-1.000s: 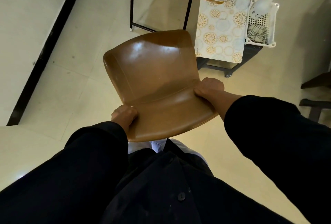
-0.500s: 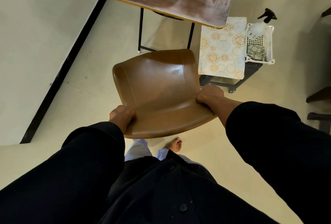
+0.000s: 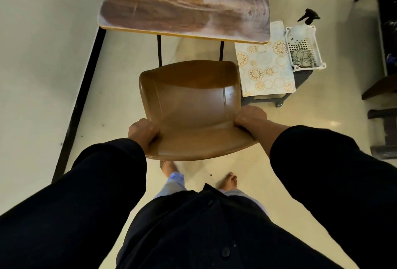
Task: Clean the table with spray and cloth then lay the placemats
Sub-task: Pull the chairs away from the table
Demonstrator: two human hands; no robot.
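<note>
Both hands, left hand [image 3: 143, 132] and right hand [image 3: 250, 117], grip the brown chair [image 3: 191, 105] by its sides, probably clearing access to the smeared table [image 3: 184, 2], while placemats [image 3: 265, 68], spray bottle [image 3: 304, 26] and cloth [image 3: 304, 58] wait on the low stool [image 3: 300, 77] beside it.

— Brown chair [image 3: 191, 105], glossy; wood-grain surface [image 3: 184, 0] in browns with pale smears and a yellow edge?

— Yes. Cream placemat [image 3: 265, 68] patterned with gold medallions and pale blue rings. White basket [image 3: 318, 53], checked grey-green cloth [image 3: 304, 59], clear spray bottle [image 3: 300, 29] with black trigger.

— Black sleeves, pale blue trousers, cream floor [image 3: 118, 88].
</note>
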